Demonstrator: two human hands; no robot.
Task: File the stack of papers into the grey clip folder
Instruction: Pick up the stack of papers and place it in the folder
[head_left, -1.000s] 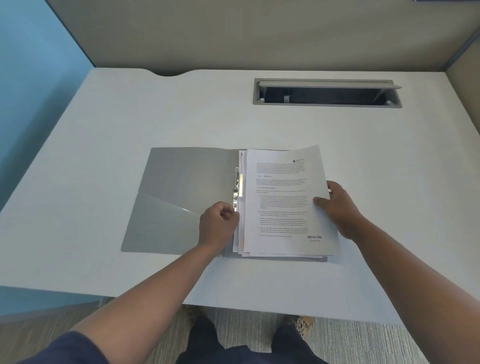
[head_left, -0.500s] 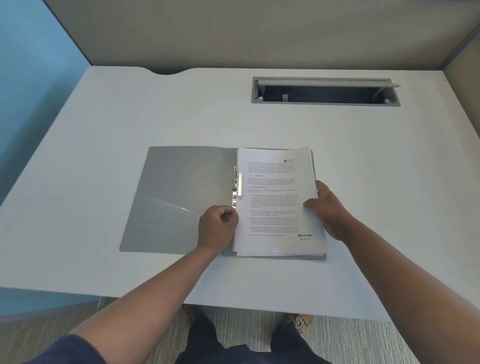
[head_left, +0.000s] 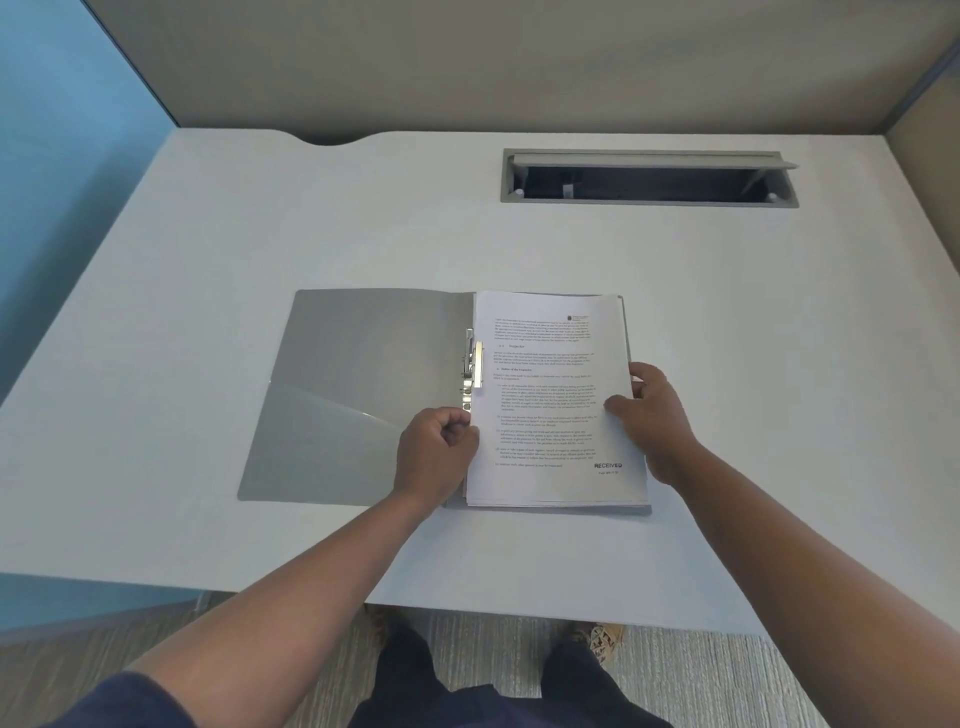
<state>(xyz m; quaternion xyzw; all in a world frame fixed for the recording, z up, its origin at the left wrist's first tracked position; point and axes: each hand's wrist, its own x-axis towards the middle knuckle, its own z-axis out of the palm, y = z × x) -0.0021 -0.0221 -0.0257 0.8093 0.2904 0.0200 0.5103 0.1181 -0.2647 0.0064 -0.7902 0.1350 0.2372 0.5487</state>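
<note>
The grey clip folder lies open on the white desk, its inner pocket on the left half. A stack of printed papers lies squarely on the folder's right half, its left edge against the metal clip at the spine. My left hand is curled at the lower end of the clip, fingers pinching at the clip lever by the papers' left edge. My right hand holds the stack's right edge, thumb on top of the page and fingers round the side.
The white desk extends well around the folder. A grey cable tray opening with a raised lid is set into the desk at the back right. Beige partitions stand behind and right, a blue wall at the left.
The skewed, fanned stack has been pushed left and squared up on the folder's right half. My right hand moved left with it. My left hand stayed at the clip.
</note>
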